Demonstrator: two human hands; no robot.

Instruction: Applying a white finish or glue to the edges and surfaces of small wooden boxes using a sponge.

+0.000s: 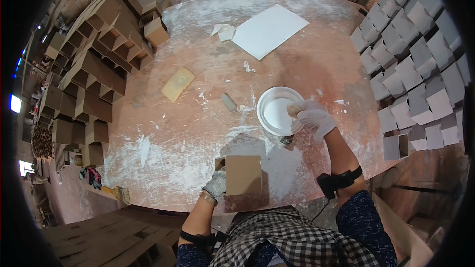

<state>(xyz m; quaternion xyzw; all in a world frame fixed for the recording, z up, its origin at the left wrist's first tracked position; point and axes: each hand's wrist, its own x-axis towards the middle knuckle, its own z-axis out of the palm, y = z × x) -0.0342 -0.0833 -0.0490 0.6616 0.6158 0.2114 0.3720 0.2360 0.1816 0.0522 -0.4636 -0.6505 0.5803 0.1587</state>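
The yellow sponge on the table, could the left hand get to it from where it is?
Probably yes. The left hand grips the brown box at the table's near edge, and the yellow sponge lies farther up with only bare, dusty tabletop between. It would likely have to let go and stretch far.

Left hand (215, 184) gloved, grip closed, right hand (313, 117) gloved, fingers curled, arm outstretched
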